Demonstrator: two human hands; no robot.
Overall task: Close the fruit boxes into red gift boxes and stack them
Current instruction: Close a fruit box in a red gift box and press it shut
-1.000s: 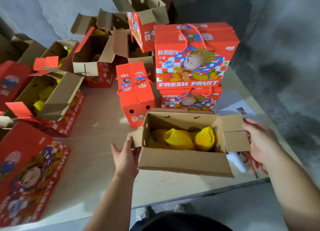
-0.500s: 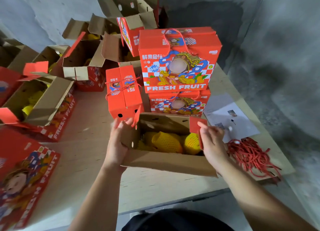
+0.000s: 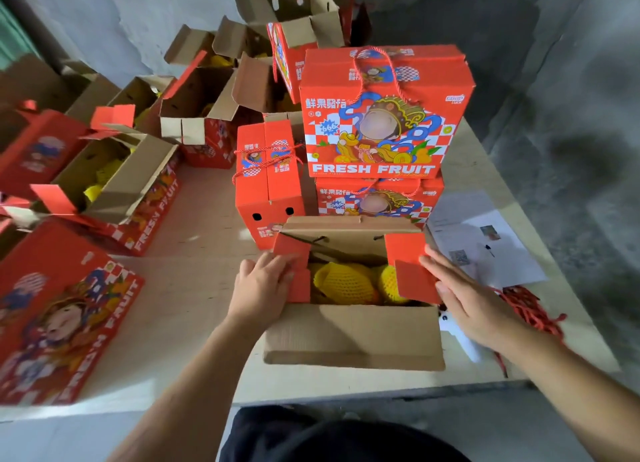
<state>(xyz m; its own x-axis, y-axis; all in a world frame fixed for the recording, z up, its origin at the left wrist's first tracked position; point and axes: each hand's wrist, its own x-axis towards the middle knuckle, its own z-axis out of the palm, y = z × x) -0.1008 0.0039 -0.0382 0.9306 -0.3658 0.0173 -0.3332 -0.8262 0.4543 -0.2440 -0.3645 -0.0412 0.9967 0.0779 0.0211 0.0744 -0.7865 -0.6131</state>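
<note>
An open fruit box stands at the table's near edge, its brown long flap folded toward me. Yellow net-wrapped fruit shows inside. My left hand presses the box's left red end flap inward with flat fingers. My right hand pushes the right red end flap inward the same way. Right behind the box, two closed red gift boxes are stacked, and one closed red box stands on end to their left.
Several open boxes with fruit fill the left and back of the table. A flat red box lies at the near left. Paper sheets and a heap of red cords lie to the right, near the table edge.
Both end flaps have swung from spread outward to folded in over the fruit. My hands moved inward with them.
</note>
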